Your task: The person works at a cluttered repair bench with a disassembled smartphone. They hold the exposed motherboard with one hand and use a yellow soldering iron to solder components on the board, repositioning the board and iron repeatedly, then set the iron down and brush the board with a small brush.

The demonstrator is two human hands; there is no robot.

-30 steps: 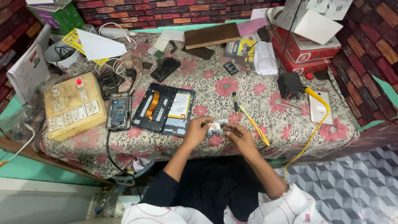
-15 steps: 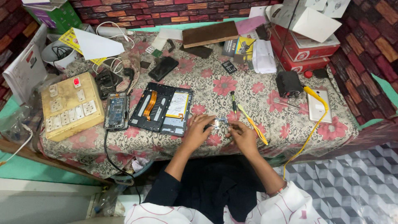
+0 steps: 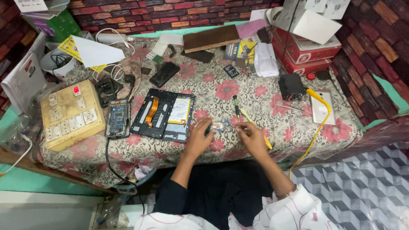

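The small blue-and-silver circuit board (image 3: 220, 125) is a slight, light piece pinched at the table's near edge, so a slip of the grip could, as I judge it, flick it off the floral tablecloth (image 3: 255, 91) to the floor, or nudge the yellow-handled tool (image 3: 254, 126) lying just beside it. It sits between the two hands on the cloth, right of the opened black phone chassis with its orange ribbon cable (image 3: 163, 114). The left hand (image 3: 199, 138) has its fingers closed on the board's left end, while the right hand (image 3: 252, 137) touches its right end with fingertips drawn together, though whether they truly clamp it I cannot tell.
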